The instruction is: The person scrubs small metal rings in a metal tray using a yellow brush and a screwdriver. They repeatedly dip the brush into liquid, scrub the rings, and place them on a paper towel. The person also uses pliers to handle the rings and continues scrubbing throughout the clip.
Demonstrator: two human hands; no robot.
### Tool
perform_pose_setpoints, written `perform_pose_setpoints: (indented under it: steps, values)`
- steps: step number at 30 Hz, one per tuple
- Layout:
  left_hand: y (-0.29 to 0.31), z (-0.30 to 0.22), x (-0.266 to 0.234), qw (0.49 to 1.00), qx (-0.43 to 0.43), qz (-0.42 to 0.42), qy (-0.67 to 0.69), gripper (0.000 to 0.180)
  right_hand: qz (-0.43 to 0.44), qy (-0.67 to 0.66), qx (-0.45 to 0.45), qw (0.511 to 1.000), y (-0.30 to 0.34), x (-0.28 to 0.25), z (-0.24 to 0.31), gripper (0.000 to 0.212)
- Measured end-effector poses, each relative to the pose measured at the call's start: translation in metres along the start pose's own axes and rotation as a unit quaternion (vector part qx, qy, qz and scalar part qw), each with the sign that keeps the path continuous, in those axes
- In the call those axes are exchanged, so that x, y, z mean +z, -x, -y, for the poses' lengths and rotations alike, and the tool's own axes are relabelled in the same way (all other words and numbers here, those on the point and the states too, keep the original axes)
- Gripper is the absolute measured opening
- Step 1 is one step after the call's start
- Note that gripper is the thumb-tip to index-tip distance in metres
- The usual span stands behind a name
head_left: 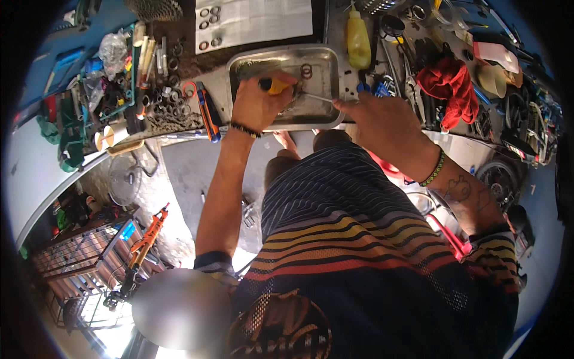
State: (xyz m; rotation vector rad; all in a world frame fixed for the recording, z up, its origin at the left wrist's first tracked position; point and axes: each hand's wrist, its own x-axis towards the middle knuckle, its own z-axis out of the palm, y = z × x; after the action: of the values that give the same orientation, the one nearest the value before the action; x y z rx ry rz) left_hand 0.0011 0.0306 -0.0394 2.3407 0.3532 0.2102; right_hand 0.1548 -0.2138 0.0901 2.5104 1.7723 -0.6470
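My left hand [257,105] is closed around a tool with a yellow and black handle [273,85], held over the near left part of a shallow metal tray [326,57]. My right hand [373,116] rests at the tray's near right edge, its fingertips pinching a thin metal rod [317,97] that points toward the left hand. Two small metal rings [306,71] lie in the tray. What the tool's tip touches is hidden by my left hand.
A yellow squeeze bottle [358,42] stands right of the tray, a red rag [451,90] further right among hand tools. An orange-handled tool [207,110], loose bearings and rings [170,105], and a sheet of paper [254,21] lie left and behind. An orange bicycle frame [146,239] stands on the floor.
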Motion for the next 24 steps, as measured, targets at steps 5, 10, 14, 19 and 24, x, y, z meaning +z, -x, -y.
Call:
perform_pose_setpoints:
  steps: [5, 10, 14, 19, 24]
  values:
    - [-0.024, 0.014, 0.001, 0.962, 0.032, 0.122, -0.244, 0.043, -0.030, 0.057, -0.054, 0.996, 0.000, 0.003, -0.004, 0.056]
    - [-0.032, 0.025, -0.010, 0.986, 0.130, 0.000, 0.104, 0.027, 0.038, 0.021, 0.023, 0.999, 0.000, -0.008, 0.010, 0.054]
    - [-0.033, 0.022, -0.010, 0.986, 0.107, 0.040, 0.120, 0.022, 0.044, -0.018, 0.082, 0.996, 0.003, -0.007, 0.019, 0.053]
    - [-0.024, 0.023, -0.007, 0.986, 0.125, 0.008, 0.105, 0.024, 0.048, -0.074, 0.152, 0.984, 0.011, -0.021, 0.024, 0.053]
    - [-0.008, -0.004, -0.025, 0.957, -0.129, 0.064, 0.253, 0.023, 0.031, -0.053, 0.080, 0.995, 0.006, -0.018, -0.013, 0.049]
